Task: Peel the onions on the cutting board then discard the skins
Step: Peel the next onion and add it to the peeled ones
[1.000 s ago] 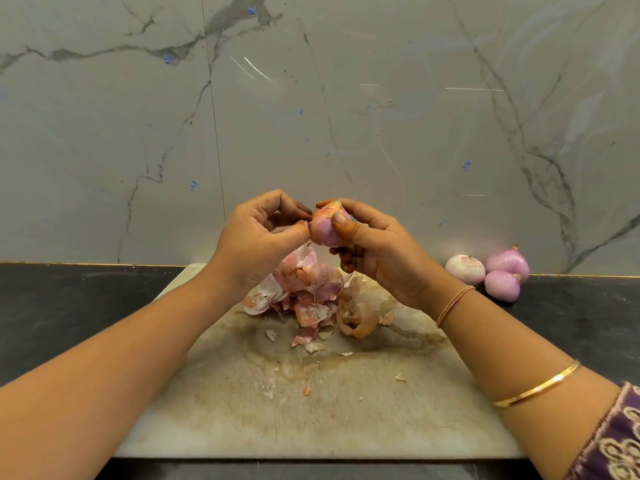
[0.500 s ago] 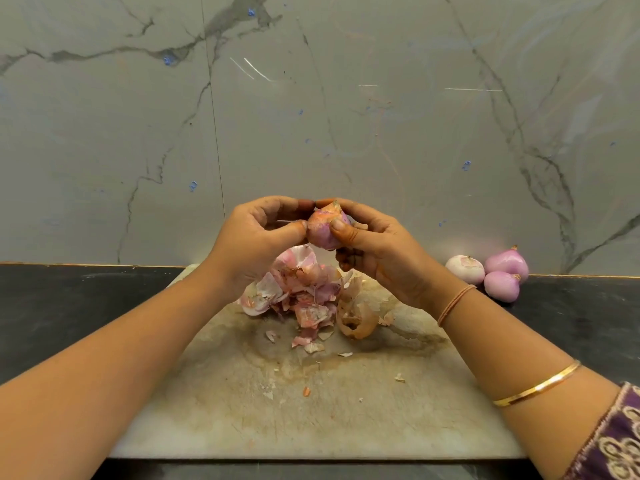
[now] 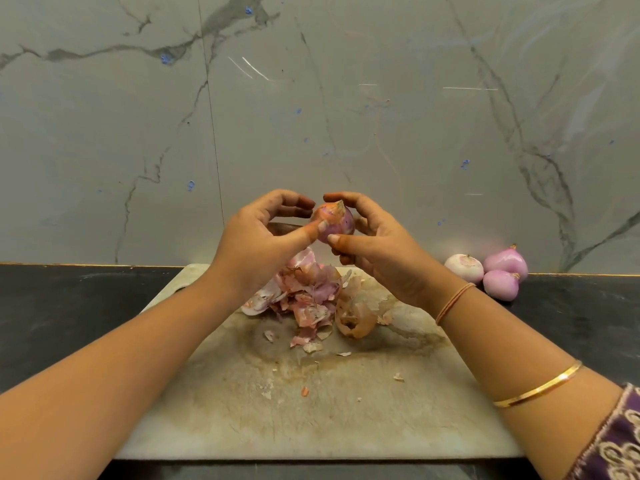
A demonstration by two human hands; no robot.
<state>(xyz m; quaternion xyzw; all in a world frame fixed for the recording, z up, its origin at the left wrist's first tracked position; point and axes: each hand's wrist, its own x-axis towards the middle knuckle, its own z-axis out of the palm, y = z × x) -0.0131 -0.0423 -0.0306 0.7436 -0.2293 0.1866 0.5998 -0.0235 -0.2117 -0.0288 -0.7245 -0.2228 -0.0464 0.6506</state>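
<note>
Onion (image 3: 335, 220), partly skinned and pinkish with a dry orange tip pointing up, is held in the air between both hands, above the far part of the cutting board (image 3: 311, 420). The right hand (image 3: 381, 258) cups it from the right and behind. Its fingers curl round the far side and its thumb lies across the lower front. The left hand (image 3: 256, 244) meets the bulb from the left in a light pinch, with the thumb tip pressed against the near left face. The other fingers arch over with their tips right at its upper left edge.

Directly below both hands, a heap of loose skins (image 3: 308, 296) lies on the board, pink and papery, with one curled brown piece under the right wrist. Small flakes are scattered nearer the person, between the two forearms.

Well to the right of the right hand, off the board, three peeled onions (image 3: 500, 285) sit together on the dark table (image 3: 52, 323). They touch each other and lie close to the veined marble wall (image 3: 311, 98). A thin thread band (image 3: 453, 301) circles the right wrist and a gold bangle (image 3: 538, 386) sits farther up that forearm. A patterned purple sleeve (image 3: 616, 445) shows at the lower right corner.
</note>
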